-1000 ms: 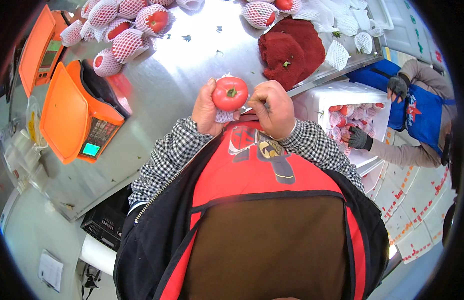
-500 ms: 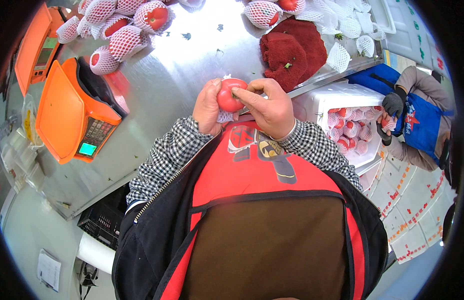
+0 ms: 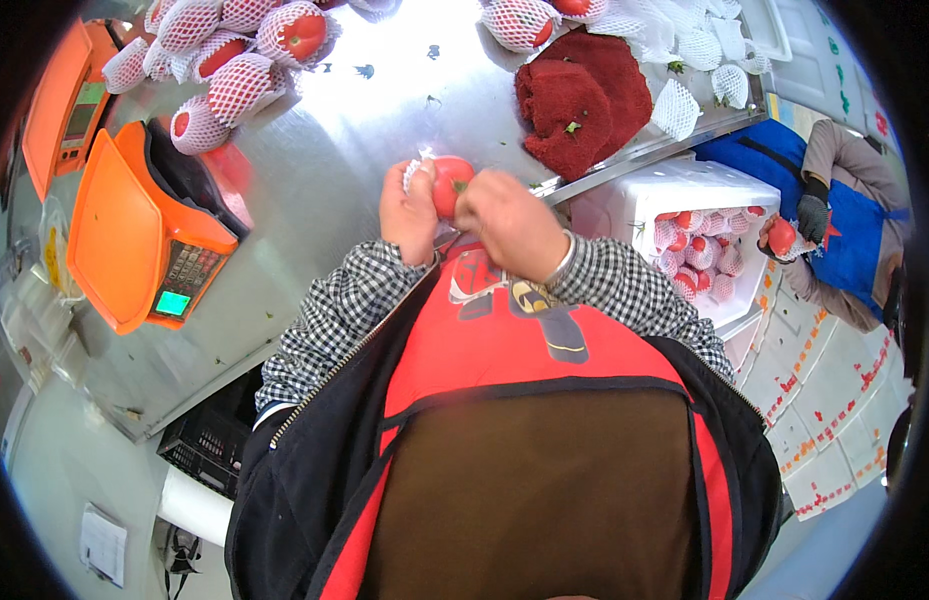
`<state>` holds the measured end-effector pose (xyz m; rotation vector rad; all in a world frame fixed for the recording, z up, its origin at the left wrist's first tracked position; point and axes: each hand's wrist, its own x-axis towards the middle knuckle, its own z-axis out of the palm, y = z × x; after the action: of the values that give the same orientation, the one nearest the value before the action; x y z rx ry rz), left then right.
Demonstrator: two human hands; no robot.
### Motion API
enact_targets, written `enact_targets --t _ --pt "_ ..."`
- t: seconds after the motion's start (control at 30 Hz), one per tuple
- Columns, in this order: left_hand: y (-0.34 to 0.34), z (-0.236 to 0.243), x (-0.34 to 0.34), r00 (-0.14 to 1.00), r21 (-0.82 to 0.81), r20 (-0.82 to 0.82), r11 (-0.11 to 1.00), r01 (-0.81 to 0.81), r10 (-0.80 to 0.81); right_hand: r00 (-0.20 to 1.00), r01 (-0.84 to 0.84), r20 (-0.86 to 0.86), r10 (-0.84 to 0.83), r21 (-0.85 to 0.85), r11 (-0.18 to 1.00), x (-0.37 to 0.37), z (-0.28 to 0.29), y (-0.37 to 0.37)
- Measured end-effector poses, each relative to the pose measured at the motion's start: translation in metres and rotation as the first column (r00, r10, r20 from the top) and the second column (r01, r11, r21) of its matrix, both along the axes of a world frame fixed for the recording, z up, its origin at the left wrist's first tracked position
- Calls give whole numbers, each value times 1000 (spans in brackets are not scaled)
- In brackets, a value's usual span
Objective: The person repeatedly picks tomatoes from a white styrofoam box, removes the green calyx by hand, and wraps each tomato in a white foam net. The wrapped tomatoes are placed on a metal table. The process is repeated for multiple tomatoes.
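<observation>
My left hand (image 3: 408, 212) is closed around a red tomato (image 3: 450, 183) above the metal table, close to my red apron. A white foam net (image 3: 416, 174) shows between the hand and the fruit. Against the tomato's right side, my right hand (image 3: 512, 222) has its fingers curled in, slightly blurred. At its fingertips a bit of green stem (image 3: 461, 186) shows on the tomato. Whatever those fingers pinch is hidden.
Net-wrapped tomatoes (image 3: 246, 88) are heaped at the far left, beside an orange scale (image 3: 124, 235). A dark red cloth (image 3: 584, 105) and empty foam nets (image 3: 674, 108) lie far right. Right of me, a co-worker (image 3: 844, 230) holds a tomato by a white foam box (image 3: 674, 185) of wrapped tomatoes.
The tomato has turned in my left hand, bringing its green stem to the right side. My right hand has shifted lower and curled its fingers. The co-worker's tomato now shows more bare red.
</observation>
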<state>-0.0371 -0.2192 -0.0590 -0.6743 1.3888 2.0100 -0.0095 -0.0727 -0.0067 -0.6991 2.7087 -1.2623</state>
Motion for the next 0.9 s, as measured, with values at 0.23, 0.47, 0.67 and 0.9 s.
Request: enact_targets --t 0.23,0.47,0.67,0.9 --pt "-14 -2 -13 935 464 309 886 13 -175 741 619 464 -486 -189 763 -9 8 25" --pt "-8 3 -9 969 423 174 902 85 -173 952 279 147 -270 -44 959 -17 20 29" --pt "-12 7 -6 934 172 33 923 345 -355 954 166 242 -180 78 983 -25 17 31" --pt "-14 4 -7 915 -34 28 914 404 -403 988 104 75 -132 299 949 -17 4 15"
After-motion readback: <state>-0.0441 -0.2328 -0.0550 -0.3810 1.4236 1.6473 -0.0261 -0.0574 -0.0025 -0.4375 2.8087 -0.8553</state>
